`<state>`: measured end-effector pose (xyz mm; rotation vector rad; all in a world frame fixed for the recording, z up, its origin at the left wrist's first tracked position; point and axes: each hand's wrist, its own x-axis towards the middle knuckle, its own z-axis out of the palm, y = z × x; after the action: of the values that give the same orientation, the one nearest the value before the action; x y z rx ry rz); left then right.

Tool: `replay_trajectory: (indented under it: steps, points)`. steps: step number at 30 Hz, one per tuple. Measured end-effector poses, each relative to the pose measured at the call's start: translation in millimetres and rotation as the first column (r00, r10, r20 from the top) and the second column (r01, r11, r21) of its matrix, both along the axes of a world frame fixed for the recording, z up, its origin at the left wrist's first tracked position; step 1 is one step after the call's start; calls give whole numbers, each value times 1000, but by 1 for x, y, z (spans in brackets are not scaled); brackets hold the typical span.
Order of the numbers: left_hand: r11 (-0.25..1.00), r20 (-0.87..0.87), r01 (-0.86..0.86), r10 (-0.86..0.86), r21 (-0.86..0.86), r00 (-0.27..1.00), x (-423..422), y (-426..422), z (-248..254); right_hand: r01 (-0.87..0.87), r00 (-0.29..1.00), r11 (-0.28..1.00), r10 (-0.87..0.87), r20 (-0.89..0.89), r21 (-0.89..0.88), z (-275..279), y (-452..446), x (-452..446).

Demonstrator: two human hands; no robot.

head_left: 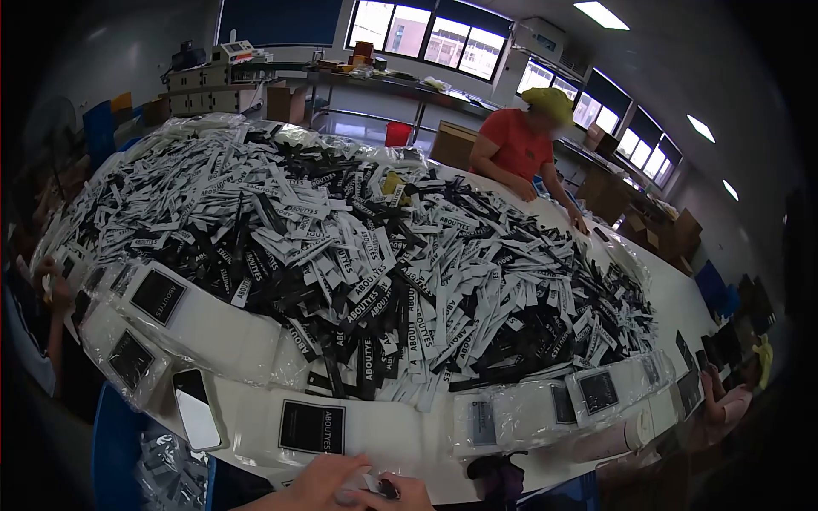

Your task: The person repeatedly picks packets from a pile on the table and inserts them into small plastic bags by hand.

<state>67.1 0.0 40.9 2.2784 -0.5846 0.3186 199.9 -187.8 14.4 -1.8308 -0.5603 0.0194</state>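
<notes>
My left hand [322,484] is at the bottom centre, its fingers closed on a small clear and dark item. Beside it, my right hand [404,494] has its fingers bent round the same spot; what they hold is partly hidden. Just above the hands lies a clear bag with a black ABOUTYES label [312,427] on the white table [243,417]. A phone [197,410] rests to the left. Beyond spreads a large heap of black and white ABOUTYES packets [358,272].
Clear bags with black labels [158,296] lie at the left, more [598,392] at the right. A blue bin [115,443] of packets stands lower left. A person in red [520,140] works across the table; other people are at both sides. A dark purple item [498,479] lies at the near edge.
</notes>
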Motion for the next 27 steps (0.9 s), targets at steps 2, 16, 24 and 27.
replay_trajectory:
  steps: [2,16,24,27]
  points:
    - [999,-9,6,-5,49,1000,1,2,13,-8,1000,1000,8,4,-7,5,-1,-5]
    - [871,122,-193,154,451,981,-4,0,23,-164,984,984,167,53,-63,41,4,-38]
    - [961,90,-263,271,-90,958,-2,-11,-38,-300,949,950,306,80,-86,52,25,-52]
    - [965,136,-250,259,-80,956,-1,-14,-21,-213,893,905,333,-302,368,38,41,-82]
